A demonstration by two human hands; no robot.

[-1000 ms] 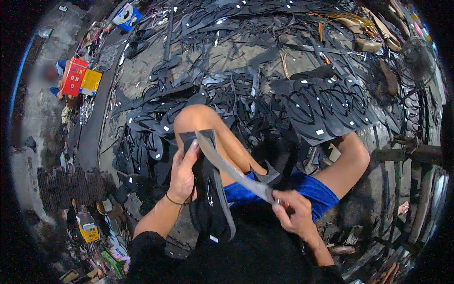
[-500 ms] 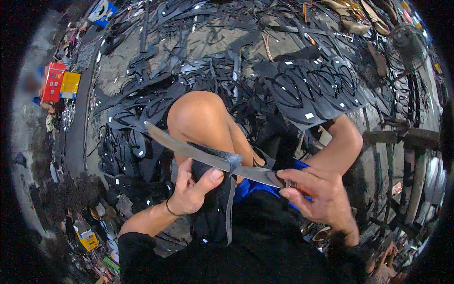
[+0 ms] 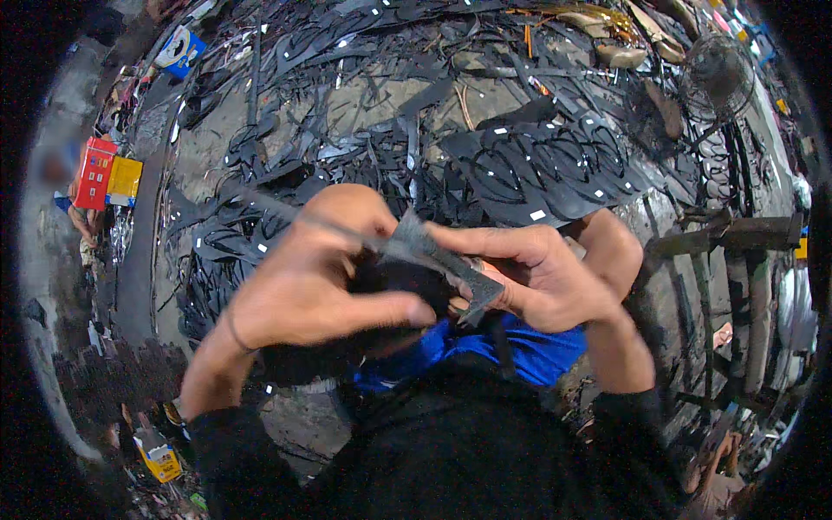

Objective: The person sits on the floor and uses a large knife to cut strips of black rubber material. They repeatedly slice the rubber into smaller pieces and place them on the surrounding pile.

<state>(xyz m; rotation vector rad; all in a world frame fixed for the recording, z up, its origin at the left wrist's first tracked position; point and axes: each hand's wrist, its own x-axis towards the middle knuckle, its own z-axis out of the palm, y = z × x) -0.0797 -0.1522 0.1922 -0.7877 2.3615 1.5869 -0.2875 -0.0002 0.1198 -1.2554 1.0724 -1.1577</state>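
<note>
Nothing reads clearly here — small white labels (image 3: 537, 215) dot the black sandals (image 3: 568, 206), too tiny to make out! Pale marks (image 3: 94, 178) sit on the red panel (far left, this one), and dark print on the yellow-and-white box (image 3: 156, 459) — blurred too.

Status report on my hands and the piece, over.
Right hand: grip on dark grey piece. Left hand: motion-blurred, hold unclear. Blurred blade close to left hand.
</note>
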